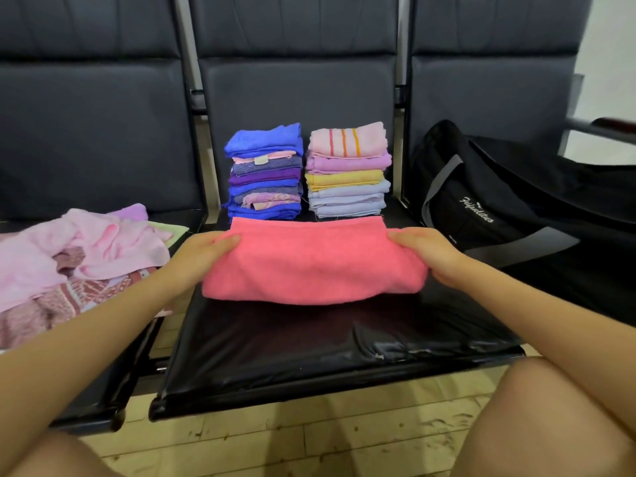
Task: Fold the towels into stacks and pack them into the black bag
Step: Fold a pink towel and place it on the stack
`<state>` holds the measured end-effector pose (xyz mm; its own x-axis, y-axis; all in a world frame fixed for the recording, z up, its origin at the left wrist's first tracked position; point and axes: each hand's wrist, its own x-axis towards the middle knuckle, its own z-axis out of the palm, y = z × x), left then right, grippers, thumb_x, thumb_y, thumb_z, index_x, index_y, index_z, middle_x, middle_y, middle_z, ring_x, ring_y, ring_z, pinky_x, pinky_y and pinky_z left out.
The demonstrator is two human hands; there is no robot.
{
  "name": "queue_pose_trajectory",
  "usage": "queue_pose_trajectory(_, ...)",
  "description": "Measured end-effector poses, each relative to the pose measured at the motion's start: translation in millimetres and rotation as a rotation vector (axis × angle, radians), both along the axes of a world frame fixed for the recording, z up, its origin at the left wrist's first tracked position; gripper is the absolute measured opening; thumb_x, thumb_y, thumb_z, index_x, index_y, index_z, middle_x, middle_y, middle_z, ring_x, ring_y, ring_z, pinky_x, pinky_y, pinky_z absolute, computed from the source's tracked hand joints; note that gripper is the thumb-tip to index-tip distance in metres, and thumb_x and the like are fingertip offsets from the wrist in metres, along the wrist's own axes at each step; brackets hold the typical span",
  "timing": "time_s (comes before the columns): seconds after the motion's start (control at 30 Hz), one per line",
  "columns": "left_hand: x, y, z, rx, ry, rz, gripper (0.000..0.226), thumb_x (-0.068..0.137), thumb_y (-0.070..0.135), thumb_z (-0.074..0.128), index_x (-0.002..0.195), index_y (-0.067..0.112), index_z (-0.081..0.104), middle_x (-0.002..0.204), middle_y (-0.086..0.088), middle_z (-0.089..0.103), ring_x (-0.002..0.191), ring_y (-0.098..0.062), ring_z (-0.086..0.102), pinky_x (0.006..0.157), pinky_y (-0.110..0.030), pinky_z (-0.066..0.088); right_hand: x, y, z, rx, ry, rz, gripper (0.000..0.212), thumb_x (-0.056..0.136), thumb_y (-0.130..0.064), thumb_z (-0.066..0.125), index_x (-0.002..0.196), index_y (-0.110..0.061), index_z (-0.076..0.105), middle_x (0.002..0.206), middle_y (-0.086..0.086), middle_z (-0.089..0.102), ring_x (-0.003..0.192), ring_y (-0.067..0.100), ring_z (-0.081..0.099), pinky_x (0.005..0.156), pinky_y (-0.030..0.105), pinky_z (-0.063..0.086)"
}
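The left hand (203,251) and right hand (425,251) each grip an end of the coral towel (313,263), folded on the middle seat (309,342) just before two stacks (306,172), likely squaring it for stacking, black bag (499,201) waiting right.
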<state>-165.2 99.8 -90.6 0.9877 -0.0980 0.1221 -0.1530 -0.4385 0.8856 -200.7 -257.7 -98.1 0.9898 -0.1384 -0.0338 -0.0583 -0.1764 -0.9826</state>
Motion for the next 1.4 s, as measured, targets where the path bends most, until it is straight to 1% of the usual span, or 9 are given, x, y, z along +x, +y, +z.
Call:
queue_pose_trajectory(0.13,-13,-6,-1,-0.241,0.156,0.03,0.012,0.096,0.024,0.054,0.093,0.016,0.06,0.083,0.0,0.063,0.075,-0.014,0.059,0.066,-0.029,0.047,-10,6,-7,0.011,0.065,0.071,0.013,0.09,-0.016,0.064,0.089,-0.004,0.069,0.075,0.003,0.072,0.065,0.009,0.066,0.061,0.02,0.053)
queue_pose_trajectory(0.3,-8,9,-18,0.044,0.184,-0.018,0.014,0.094,0.027,0.057,0.093,0.019,0.069,0.092,0.0,0.069,0.089,-0.016,0.064,0.08,-0.03,0.049,-12,0,-17,-0.073,0.211,0.135,0.015,0.09,-0.02,0.065,0.092,-0.007,0.072,0.081,0.004,0.074,0.068,0.01,0.069,0.06,0.019,0.052)
queue_pose_trajectory(0.4,-3,16,-24,0.36,0.11,-0.081,0.012,0.092,0.033,0.06,0.087,0.024,0.066,0.09,0.007,0.065,0.086,-0.008,0.06,0.068,-0.022,0.042,-3,-7,-22,-0.162,0.202,0.096,0.012,0.09,-0.019,0.065,0.085,-0.009,0.07,0.079,0.002,0.07,0.066,0.011,0.065,0.06,0.02,0.049)
queue_pose_trajectory(0.57,26,6,-24,0.455,-0.037,0.033,0.02,0.087,0.031,0.066,0.09,0.011,0.065,0.088,-0.001,0.063,0.083,-0.017,0.058,0.066,-0.027,0.042,25,-9,-31,-0.323,0.106,-0.016,0.021,0.089,-0.018,0.066,0.092,0.003,0.068,0.08,0.009,0.061,0.068,0.016,0.055,0.059,0.025,0.041)
queue_pose_trajectory(0.7,59,-1,-24,0.522,-0.156,0.046,0.005,0.088,0.016,0.059,0.088,0.012,0.063,0.088,0.0,0.064,0.084,-0.021,0.057,0.07,-0.031,0.038,57,-2,-33,-0.369,-0.015,-0.152,0.019,0.086,-0.019,0.066,0.072,-0.007,0.062,0.068,0.004,0.056,0.067,0.015,0.049,0.059,0.029,0.036)
queue_pose_trajectory(0.9,109,-10,-35,0.6,-0.176,0.103,0.018,0.091,0.016,0.044,0.083,0.014,0.06,0.086,-0.004,0.064,0.084,-0.027,0.058,0.076,-0.04,0.048,93,2,-40,-0.533,-0.066,-0.314,0.019,0.085,-0.022,0.062,0.069,-0.012,0.059,0.065,-0.002,0.054,0.065,0.016,0.049,0.055,0.029,0.036)
queue_pose_trajectory(1.03,128,-22,-40,0.687,-0.173,0.137,0.012,0.09,0.021,0.048,0.092,0.021,0.06,0.097,-0.003,0.062,0.094,-0.027,0.058,0.079,-0.041,0.049,100,-7,-55,-0.775,-0.006,-0.281,0.01,0.087,-0.021,0.058,0.094,-0.015,0.063,0.098,0.005,0.06,0.093,0.025,0.057,0.071,0.032,0.044)
queue_pose_trajectory(1.17,128,-16,-56,0.939,-0.187,0.164,0.037,0.092,0.023,0.049,0.13,0.019,0.049,0.122,-0.011,0.049,0.115,-0.031,0.047,0.086,-0.045,0.045,98,-17,-64,-0.844,0.006,-0.291,0.045,0.086,-0.022,0.063,0.127,-0.008,0.051,0.121,0.015,0.051,0.112,0.032,0.05,0.088,0.036,0.043)
queue_pose_trajectory(1.4,95,-7,-60,0.877,-0.125,0.289,0.052,0.094,0.033,0.046,0.138,0.007,0.041,0.129,-0.02,0.052,0.119,-0.037,0.047,0.093,-0.047,0.042,82,-4,-49,-0.867,0.169,-0.32,0.046,0.09,-0.035,0.061,0.112,0.005,0.053,0.116,0.02,0.061,0.106,0.034,0.059,0.071,0.029,0.035)
